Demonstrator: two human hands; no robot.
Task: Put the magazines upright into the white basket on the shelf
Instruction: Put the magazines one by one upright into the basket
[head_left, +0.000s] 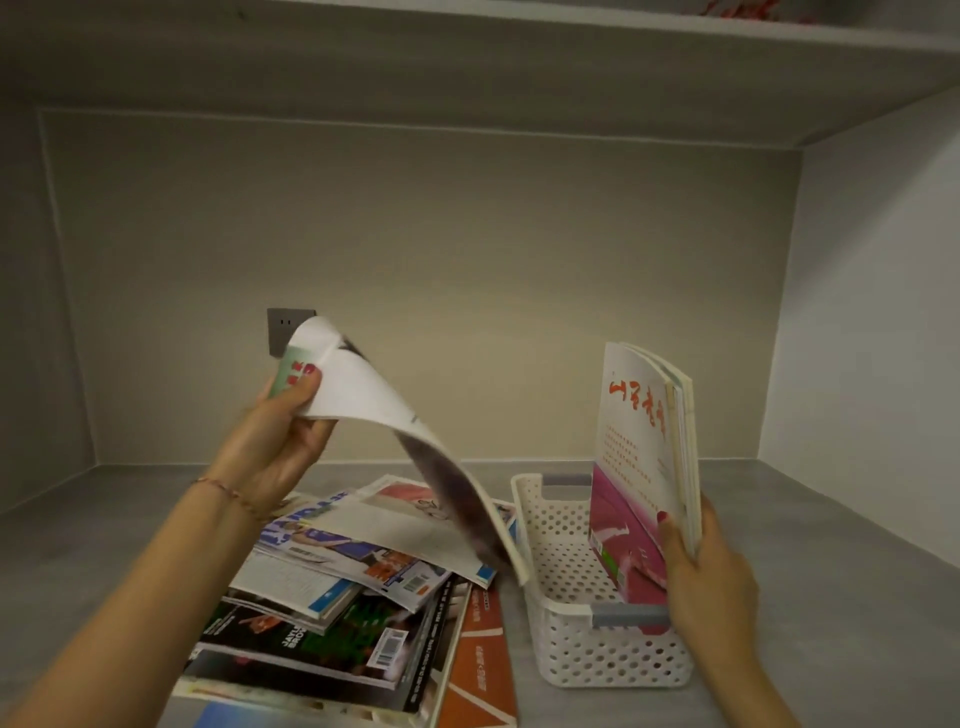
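Observation:
A white perforated basket (576, 649) stands on the grey shelf (841, 597), right of centre. A few magazines (639, 447) stand upright inside it against its right wall, the front one white and pink with red lettering. My right hand (701, 577) grips their near edge and holds them up. My left hand (280, 436) pinches the top corner of another magazine (415, 452), which hangs bent in the air, its lower edge near the basket's left rim. A messy stack of magazines (343, 613) lies flat to the left of the basket.
A grey wall socket (283, 327) sits on the back wall behind the lifted magazine. An orange magazine (478, 665) lies between the stack and the basket. The alcove's side walls and an upper shelf (519, 62) enclose the space.

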